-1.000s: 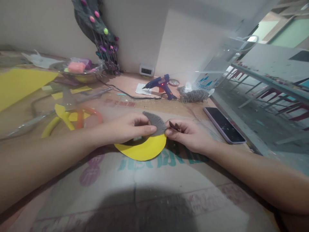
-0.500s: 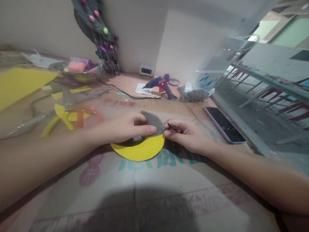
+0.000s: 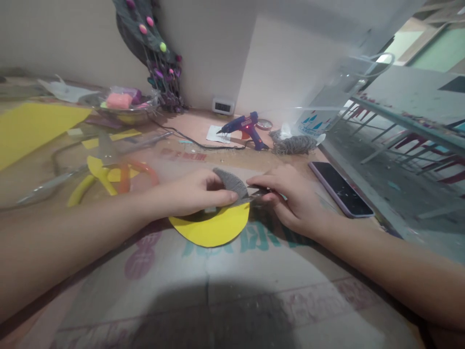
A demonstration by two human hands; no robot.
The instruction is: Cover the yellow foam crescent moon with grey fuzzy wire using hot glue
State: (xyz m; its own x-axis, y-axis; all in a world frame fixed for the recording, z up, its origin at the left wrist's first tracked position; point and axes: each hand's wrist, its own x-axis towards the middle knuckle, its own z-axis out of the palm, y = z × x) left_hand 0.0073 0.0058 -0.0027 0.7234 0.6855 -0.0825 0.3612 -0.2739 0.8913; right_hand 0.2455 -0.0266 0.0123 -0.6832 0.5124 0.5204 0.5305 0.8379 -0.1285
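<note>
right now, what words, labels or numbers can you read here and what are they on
Nothing here reads clearly enough to quote.
Teal letters on the woven mat: upside down, partly under the yellow paper disc, unreadable.
Red print near the mat's far edge: too blurred.
Blue marks on the white bag: too small.
Phone: screen dark, no text.

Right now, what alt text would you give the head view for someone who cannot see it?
Two bare hands meet over a yellow paper disc: the left hand pinches a grey fan-shaped piece, the right hand pinches a small dark piece at its edge. A blue glue gun and a phone lie beyond.
</note>
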